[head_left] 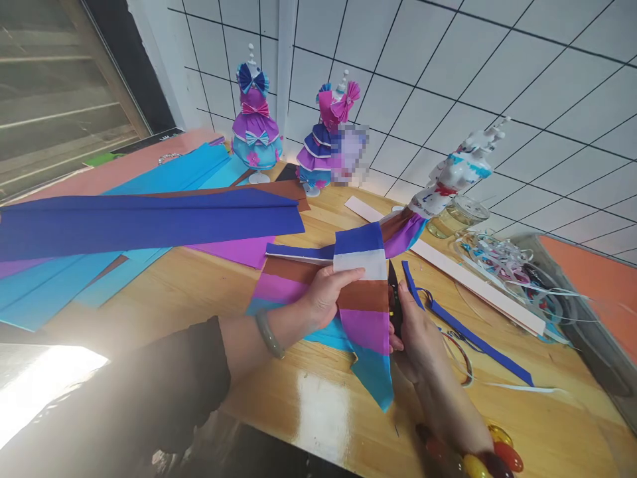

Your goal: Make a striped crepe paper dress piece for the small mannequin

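Observation:
My left hand point(326, 297) pinches a striped strip of coloured sheet point(365, 312), banded blue, white, brown, purple and light blue, holding it up above the wooden table point(199, 292). My right hand point(415, 332) grips black scissors point(394, 302) at the strip's right edge. The strip's far end runs up to a white doll mannequin point(460, 169) lying tilted over the table.
Large blue, purple and light blue sheets point(149, 222) lie at the left. Two dressed doll mannequins point(255, 119) stand at the back by the tiled wall. A long white strip point(478, 282), blue offcuts point(468, 335), a glass jar point(458, 216) and tangled ribbon point(512, 272) lie at the right.

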Available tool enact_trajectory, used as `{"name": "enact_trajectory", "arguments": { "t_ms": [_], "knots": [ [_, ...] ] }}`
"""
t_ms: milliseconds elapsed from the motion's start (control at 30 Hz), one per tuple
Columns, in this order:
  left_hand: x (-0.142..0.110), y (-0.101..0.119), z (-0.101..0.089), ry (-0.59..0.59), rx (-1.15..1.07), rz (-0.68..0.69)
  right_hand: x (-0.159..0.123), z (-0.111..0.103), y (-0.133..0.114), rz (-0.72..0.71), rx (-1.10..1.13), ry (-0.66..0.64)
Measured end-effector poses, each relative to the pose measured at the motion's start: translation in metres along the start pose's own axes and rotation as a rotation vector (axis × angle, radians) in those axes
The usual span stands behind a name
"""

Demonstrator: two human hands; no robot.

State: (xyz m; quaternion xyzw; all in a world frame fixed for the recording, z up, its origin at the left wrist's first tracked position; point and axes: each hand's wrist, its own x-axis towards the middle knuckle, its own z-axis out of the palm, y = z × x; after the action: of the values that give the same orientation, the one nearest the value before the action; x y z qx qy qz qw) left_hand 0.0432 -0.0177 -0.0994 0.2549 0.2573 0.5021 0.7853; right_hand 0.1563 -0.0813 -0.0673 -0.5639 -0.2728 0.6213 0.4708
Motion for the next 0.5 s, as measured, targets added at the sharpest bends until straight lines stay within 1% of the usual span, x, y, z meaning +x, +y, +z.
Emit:
{"name": "enact_trajectory", "arguments": {
  "t_ms": [100, 333, 500],
  "knots": [
    [0.0, 0.0001, -0.0003, 0.008, 0.0, 0.006, 0.002, -0.0007, 0.0009, 0.004, 0.021, 0.016],
    [0.0001, -0.002, -0.0019, -0.02, -0.001, 0.007, 0.0018, 0.0019, 0.0004, 0.004, 0.062, 0.014],
    [0.001, -0.0026, -0.0023, 0.015, -0.008, -0.003, -0.0022, 0.0053, -0.0019, 0.009, 0.012, 0.055]
  ]
}}
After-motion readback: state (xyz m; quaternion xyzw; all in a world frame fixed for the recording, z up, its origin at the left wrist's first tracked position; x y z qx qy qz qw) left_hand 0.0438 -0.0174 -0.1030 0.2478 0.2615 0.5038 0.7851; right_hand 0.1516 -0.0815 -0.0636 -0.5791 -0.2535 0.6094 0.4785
